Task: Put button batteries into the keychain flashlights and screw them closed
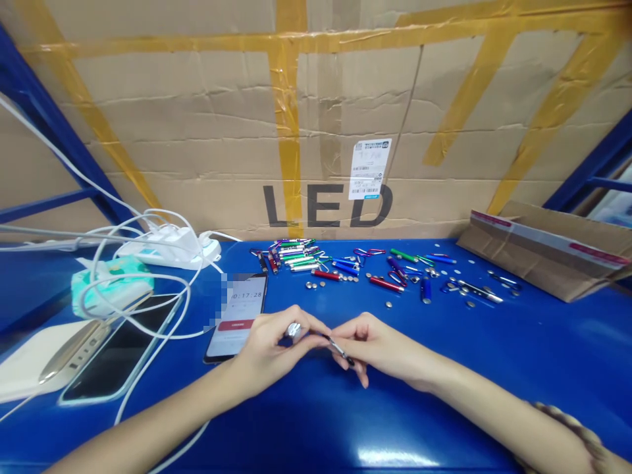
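Observation:
My left hand [276,339] is closed around a small keychain flashlight whose round silver end [293,330] shows between thumb and fingers; the rest of its body is hidden. Its fingertips meet those of my right hand [370,342]. From my right hand's pinch a thin dark-and-silver carabiner clip [342,351] slants down; whether it is joined to the flashlight I cannot tell. Beyond the hands lie several small flashlights, among them a red one [386,284] and a blue one [426,290], with loose button cells [389,305] and coloured clips around them.
Left of my hands a phone with a running timer [241,309] lies on the blue table [444,428]. Further left are a dark phone [123,355], tangled white cables, a power strip [168,247] and a tissue pack [111,283]. A cardboard tray [543,257] stands at right, large taped cardboard [222,131] behind.

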A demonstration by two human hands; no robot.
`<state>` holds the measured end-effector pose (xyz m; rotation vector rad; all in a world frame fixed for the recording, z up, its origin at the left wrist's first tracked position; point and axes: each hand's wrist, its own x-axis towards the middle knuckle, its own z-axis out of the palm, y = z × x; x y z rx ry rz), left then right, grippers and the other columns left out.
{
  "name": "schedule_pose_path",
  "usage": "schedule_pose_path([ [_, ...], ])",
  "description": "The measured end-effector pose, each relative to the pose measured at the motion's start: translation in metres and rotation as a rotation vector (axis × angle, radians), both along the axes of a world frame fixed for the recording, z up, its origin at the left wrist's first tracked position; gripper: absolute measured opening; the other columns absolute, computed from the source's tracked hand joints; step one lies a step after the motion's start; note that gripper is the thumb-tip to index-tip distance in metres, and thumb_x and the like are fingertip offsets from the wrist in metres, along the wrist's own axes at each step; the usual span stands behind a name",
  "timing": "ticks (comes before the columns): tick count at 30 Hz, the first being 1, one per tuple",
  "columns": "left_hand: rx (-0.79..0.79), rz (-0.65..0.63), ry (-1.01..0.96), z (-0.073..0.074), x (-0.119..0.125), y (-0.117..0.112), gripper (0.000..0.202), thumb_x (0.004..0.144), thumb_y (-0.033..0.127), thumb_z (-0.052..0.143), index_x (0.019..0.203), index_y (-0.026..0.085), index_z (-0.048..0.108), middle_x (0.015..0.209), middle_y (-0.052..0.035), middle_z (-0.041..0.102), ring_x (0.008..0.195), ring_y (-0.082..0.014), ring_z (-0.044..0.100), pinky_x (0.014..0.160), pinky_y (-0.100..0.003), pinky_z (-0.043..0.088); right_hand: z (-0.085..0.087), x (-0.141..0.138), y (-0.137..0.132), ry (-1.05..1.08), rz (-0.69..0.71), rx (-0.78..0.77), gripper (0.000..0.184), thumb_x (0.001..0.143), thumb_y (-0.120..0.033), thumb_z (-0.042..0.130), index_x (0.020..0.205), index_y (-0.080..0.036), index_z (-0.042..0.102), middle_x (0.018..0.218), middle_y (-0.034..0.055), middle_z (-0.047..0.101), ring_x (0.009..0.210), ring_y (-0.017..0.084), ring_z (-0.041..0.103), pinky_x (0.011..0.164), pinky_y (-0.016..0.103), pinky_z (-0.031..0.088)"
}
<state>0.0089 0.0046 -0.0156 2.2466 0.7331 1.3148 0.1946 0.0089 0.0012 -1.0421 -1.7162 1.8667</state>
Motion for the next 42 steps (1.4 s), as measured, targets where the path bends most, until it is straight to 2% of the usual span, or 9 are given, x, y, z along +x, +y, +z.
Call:
schedule_pose_path([
  [4, 0.007, 0.004, 0.043, -0.001, -0.001, 0.002, 0.025, 0.08, 0.008, 0.06, 0.065, 0.018, 0.044, 0.075, -0.0023, 0.071, 0.063, -0.0104, 0.065, 0.058, -0.017, 0.05, 0.001, -0.002, -0.001, 0.017, 0.013, -0.004, 0.044, 0.074, -0.053, 0.059, 0.059, -0.012, 0.054, 0.053, -0.0045, 0.044, 0.043, 0.003, 0.039, 0.044, 0.016, 0.042],
  [9, 0.136, 0.062, 0.062, -0.003, -0.005, 0.006, 0.018, 0.083, 0.01, 0.056, 0.072, 0.019, 0.045, 0.077, -0.0018, 0.066, 0.069, -0.0114, 0.065, 0.062, -0.018, 0.051, 0.002, -0.001, 0.002, 0.054, -0.031, 0.013, 0.052, 0.082, -0.058, 0.045, 0.065, -0.01, 0.058, 0.059, -0.0001, 0.051, 0.05, 0.006, 0.049, 0.05, 0.019, 0.047],
  [13, 0.163, 0.09, 0.103, -0.003, -0.011, 0.008, 0.016, 0.083, 0.007, 0.055, 0.078, 0.02, 0.047, 0.08, -0.0008, 0.065, 0.073, -0.0108, 0.065, 0.065, -0.018, 0.051, 0.0, 0.0, 0.004, 0.06, -0.021, 0.155, 0.038, 0.081, -0.047, 0.054, 0.075, -0.011, 0.064, 0.062, -0.0003, 0.056, 0.051, 0.006, 0.052, 0.052, 0.019, 0.047],
  [16, 0.184, 0.036, 0.165, -0.005, -0.016, 0.008, 0.016, 0.085, 0.003, 0.048, 0.083, 0.019, 0.049, 0.087, -0.0033, 0.066, 0.079, -0.0114, 0.065, 0.067, -0.019, 0.052, -0.001, 0.0, 0.004, 0.063, -0.015, 0.188, 0.032, 0.081, -0.041, 0.056, 0.087, -0.012, 0.066, 0.069, 0.0002, 0.059, 0.053, 0.006, 0.055, 0.054, 0.019, 0.049],
  [22, 0.267, -0.02, 0.194, -0.01, -0.022, 0.008, 0.02, 0.083, -0.001, 0.045, 0.087, 0.017, 0.051, 0.096, -0.0076, 0.065, 0.085, -0.013, 0.064, 0.069, -0.022, 0.053, -0.001, -0.001, 0.004, 0.152, -0.004, 0.091, 0.032, 0.079, -0.04, 0.058, 0.073, -0.009, 0.063, 0.061, -0.0038, 0.049, 0.054, 0.006, 0.055, 0.064, 0.027, 0.055],
  [28, 0.323, -0.037, 0.216, -0.003, -0.022, 0.007, 0.015, 0.086, 0.003, 0.045, 0.082, 0.017, 0.049, 0.092, -0.0099, 0.066, 0.086, -0.0147, 0.065, 0.069, -0.021, 0.053, -0.002, 0.001, 0.005, 0.15, 0.038, 0.018, 0.033, 0.079, -0.041, 0.058, 0.067, -0.01, 0.055, 0.061, -0.0048, 0.046, 0.054, 0.006, 0.052, 0.074, 0.034, 0.053],
  [30, 0.357, -0.078, 0.257, 0.001, -0.02, 0.005, 0.017, 0.091, 0.009, 0.037, 0.08, 0.017, 0.048, 0.089, -0.011, 0.068, 0.088, -0.0159, 0.066, 0.069, -0.022, 0.054, -0.004, 0.0, 0.004, 0.077, 0.032, 0.12, 0.032, 0.081, -0.04, 0.055, 0.067, -0.011, 0.055, 0.061, -0.0036, 0.047, 0.055, 0.007, 0.052, 0.069, 0.029, 0.051],
  [35, 0.427, -0.091, 0.319, 0.009, -0.016, 0.0, 0.031, 0.097, 0.021, 0.023, 0.079, 0.016, 0.048, 0.085, -0.0133, 0.069, 0.092, -0.0176, 0.066, 0.073, -0.023, 0.054, -0.006, -0.002, -0.001, -0.122, -0.003, 0.552, 0.032, 0.09, -0.027, 0.041, 0.066, -0.012, 0.056, 0.065, 0.0008, 0.052, 0.062, 0.01, 0.048, 0.061, 0.022, 0.04],
  [42, 0.453, -0.072, 0.366, 0.011, -0.014, -0.003, 0.03, 0.096, 0.013, 0.023, 0.076, 0.018, 0.046, 0.082, -0.0094, 0.07, 0.087, -0.0138, 0.066, 0.078, -0.021, 0.053, -0.009, -0.007, -0.004, -0.177, -0.054, 0.65, 0.032, 0.09, -0.021, 0.04, 0.061, -0.014, 0.051, 0.063, 0.0008, 0.052, 0.061, 0.011, 0.049, 0.061, 0.023, 0.037],
])
